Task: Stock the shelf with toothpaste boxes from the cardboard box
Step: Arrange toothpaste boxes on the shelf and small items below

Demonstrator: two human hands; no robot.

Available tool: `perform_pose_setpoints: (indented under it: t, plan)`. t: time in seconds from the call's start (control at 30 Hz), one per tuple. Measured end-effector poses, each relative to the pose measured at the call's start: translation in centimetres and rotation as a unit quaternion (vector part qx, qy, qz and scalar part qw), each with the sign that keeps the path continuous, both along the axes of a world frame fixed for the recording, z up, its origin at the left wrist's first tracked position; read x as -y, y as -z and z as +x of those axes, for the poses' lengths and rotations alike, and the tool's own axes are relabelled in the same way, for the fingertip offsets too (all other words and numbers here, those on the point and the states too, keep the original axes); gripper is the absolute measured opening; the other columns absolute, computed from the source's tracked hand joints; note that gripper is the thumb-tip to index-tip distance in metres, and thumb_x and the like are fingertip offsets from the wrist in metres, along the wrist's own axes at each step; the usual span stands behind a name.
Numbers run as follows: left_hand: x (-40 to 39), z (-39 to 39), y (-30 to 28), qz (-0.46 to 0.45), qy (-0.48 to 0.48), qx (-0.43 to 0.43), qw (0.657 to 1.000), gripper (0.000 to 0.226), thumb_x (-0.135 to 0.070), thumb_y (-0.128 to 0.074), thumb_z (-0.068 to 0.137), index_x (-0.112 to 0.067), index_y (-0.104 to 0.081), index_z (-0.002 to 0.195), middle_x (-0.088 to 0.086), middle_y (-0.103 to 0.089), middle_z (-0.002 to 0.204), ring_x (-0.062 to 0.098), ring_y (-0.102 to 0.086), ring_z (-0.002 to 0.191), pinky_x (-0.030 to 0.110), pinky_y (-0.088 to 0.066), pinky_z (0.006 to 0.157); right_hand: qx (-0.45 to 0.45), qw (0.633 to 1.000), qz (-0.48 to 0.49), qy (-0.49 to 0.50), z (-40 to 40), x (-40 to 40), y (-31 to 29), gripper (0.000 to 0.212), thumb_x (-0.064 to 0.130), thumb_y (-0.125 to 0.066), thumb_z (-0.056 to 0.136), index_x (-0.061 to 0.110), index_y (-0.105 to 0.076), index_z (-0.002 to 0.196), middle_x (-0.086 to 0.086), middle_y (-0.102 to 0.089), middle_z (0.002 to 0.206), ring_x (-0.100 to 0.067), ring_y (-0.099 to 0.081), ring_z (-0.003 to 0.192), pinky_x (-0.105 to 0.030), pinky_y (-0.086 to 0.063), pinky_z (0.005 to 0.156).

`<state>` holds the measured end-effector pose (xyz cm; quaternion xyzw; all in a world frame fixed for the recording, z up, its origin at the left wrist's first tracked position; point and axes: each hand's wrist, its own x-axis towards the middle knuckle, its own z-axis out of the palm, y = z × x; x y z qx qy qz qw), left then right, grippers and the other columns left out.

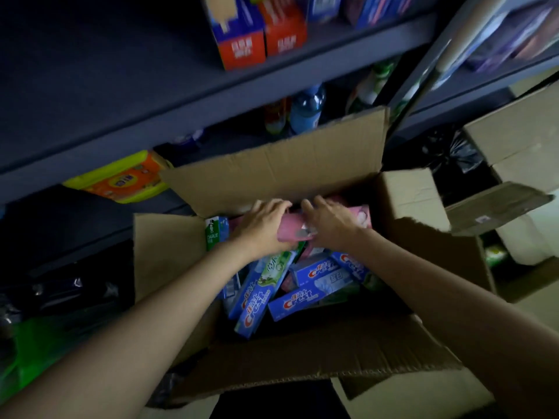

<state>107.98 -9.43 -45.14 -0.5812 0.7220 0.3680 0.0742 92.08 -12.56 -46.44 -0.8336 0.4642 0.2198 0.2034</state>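
Toothpaste boxes lie jumbled in the open cardboard box in front of the shelf, mostly blue ones, partly hidden under both forearms. Both hands reach onto a pink box at the far side: the left hand curls over its left end, the right hand covers its right part, so only its middle and far corner show. Goods on the shelf above are blurred and dim, with several cut off by the top edge
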Motion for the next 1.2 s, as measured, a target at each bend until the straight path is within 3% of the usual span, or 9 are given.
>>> perform_pose_setpoints:
  t: [0.1,0.23,0.33,0.43,0.53,0.63,0.77,0.9,1.2]
  plan:
    - [1.0,0.7,-6.3,-0.072,0.090,0.058,0.992,0.076,-0.053,-0.063,0.077,-0.020,-0.031,0.138,-0.004,-0.039,0.142,0.021,-0.035,0.127,0.036,-0.025,0.101,0.039,0.999,-0.015,-0.021,0.9,0.1,-8.5,0.065,0.048,-0.063,0.080,0.010,-0.034,0.124,-0.011,-0.064,0.113,-0.031,-0.062,0.104,-0.034,-0.047,0.080]
    - [1.8,2.4,-16.6,-0.235,0.146,0.051,0.960,0.065,-0.065,-0.053,0.072,-0.018,-0.053,0.116,-0.003,-0.059,0.111,0.021,-0.053,0.103,0.028,-0.025,0.086,0.077,0.996,-0.003,-0.035,0.7,1.0,-20.0,0.076,0.057,-0.067,0.073,0.012,-0.038,0.128,-0.010,-0.061,0.118,-0.030,-0.058,0.109,-0.033,-0.044,0.084]
    - [2.7,3.3,-25.5,-0.410,0.208,0.061,0.886,0.057,-0.058,-0.043,0.065,-0.016,-0.063,0.098,-0.002,-0.065,0.089,0.022,-0.061,0.081,0.027,-0.030,0.075,0.089,0.994,-0.040,-0.037,0.4,2.2,-29.4,0.070,0.054,-0.070,0.073,0.012,-0.045,0.123,-0.008,-0.059,0.117,-0.027,-0.054,0.109,-0.031,-0.040,0.087]
    - [4.2,3.6,-33.6,-0.525,0.226,0.087,0.816,0.049,-0.055,-0.050,0.069,-0.017,-0.063,0.096,-0.003,-0.063,0.088,0.021,-0.057,0.079,0.030,-0.033,0.073,0.071,0.982,-0.158,-0.071,0.6,3.3,-37.9,0.056,0.055,-0.068,0.074,0.011,-0.052,0.106,-0.010,-0.060,0.106,-0.028,-0.049,0.102,-0.035,-0.041,0.087]
    - [5.5,4.1,-39.9,-0.608,0.203,0.100,0.761,0.049,-0.050,-0.054,0.069,-0.015,-0.062,0.102,-0.002,-0.062,0.092,0.021,-0.056,0.080,0.029,-0.032,0.072,0.073,0.961,-0.256,-0.074,1.2,3.5,-44.8,0.054,0.054,-0.060,0.079,0.016,-0.050,0.115,-0.004,-0.057,0.117,-0.025,-0.052,0.110,-0.034,-0.042,0.088]
    - [7.8,4.1,-43.7,-0.654,0.146,0.122,0.732,0.052,-0.044,-0.070,0.064,-0.013,-0.060,0.105,0.000,-0.062,0.093,0.023,-0.057,0.082,0.030,-0.031,0.073,0.022,0.923,-0.380,-0.060,2.4,4.9,-48.2,0.051,0.043,-0.055,0.084,0.014,-0.041,0.124,-0.003,-0.053,0.122,-0.028,-0.058,0.107,-0.033,-0.039,0.070]
    - [12.6,3.0,-45.6,-0.673,0.055,0.140,0.724,0.058,-0.037,-0.082,0.056,-0.014,-0.062,0.105,0.001,-0.064,0.097,0.024,-0.060,0.089,0.031,-0.035,0.081,0.029,0.901,-0.433,-0.001,3.7,9.6,-49.0,0.042,0.024,-0.053,0.087,0.009,-0.037,0.123,-0.009,-0.050,0.123,-0.031,-0.060,0.104,-0.034,-0.036,0.065]
    - [16.4,2.3,-45.3,-0.673,0.010,0.141,0.726,0.069,-0.016,-0.078,0.056,-0.009,-0.057,0.122,0.006,-0.060,0.122,0.026,-0.057,0.113,0.039,-0.040,0.101,0.084,0.901,-0.417,0.085,3.5,16.9,-48.5,0.046,0.019,-0.058,0.086,0.004,-0.037,0.123,-0.014,-0.048,0.124,-0.036,-0.058,0.105,-0.039,-0.046,0.071]
    - [19.5,5.7,-40.3,-0.621,-0.022,0.173,0.764,0.060,-0.014,-0.078,0.049,-0.011,-0.064,0.108,0.008,-0.062,0.117,0.026,-0.060,0.109,0.041,-0.046,0.094,0.051,0.870,-0.485,0.067,8.2,27.6,-47.1,0.042,-0.006,-0.036,0.091,-0.007,-0.031,0.132,-0.026,-0.031,0.141,-0.036,-0.063,0.100,-0.043,-0.050,0.072]
